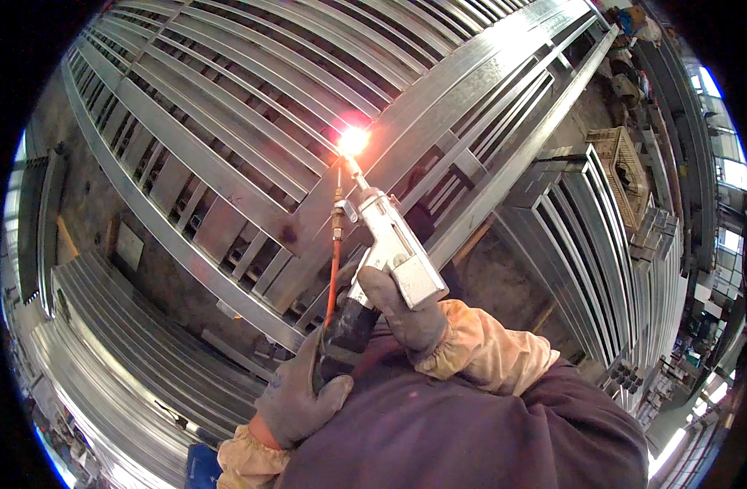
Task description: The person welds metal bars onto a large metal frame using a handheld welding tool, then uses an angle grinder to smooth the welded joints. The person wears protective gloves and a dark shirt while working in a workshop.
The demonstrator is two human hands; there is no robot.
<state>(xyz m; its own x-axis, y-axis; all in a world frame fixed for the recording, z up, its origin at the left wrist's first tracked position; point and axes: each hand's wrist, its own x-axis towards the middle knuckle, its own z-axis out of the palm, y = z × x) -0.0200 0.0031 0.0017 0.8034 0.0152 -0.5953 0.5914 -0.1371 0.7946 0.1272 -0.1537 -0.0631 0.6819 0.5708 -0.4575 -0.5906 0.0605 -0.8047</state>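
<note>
Torch [391,240] of silver and black lies along the right grip [400,316], its long axis going forward and slightly to left; this gloved grip is the nearer one to the tip and holds the silver body. Left grip [302,399], behind and to left, wraps the black lower end. Ahead of both, bright glow [354,141] hides whether the tip touches the metal frame [463,90].

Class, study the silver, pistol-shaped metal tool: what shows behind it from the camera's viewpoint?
Around the silver, pistol-shaped metal tool, parts of a grey metal barred frame show behind. Whatever lies directly behind the tool's body and the grey-gloved right hand is covered.
</note>
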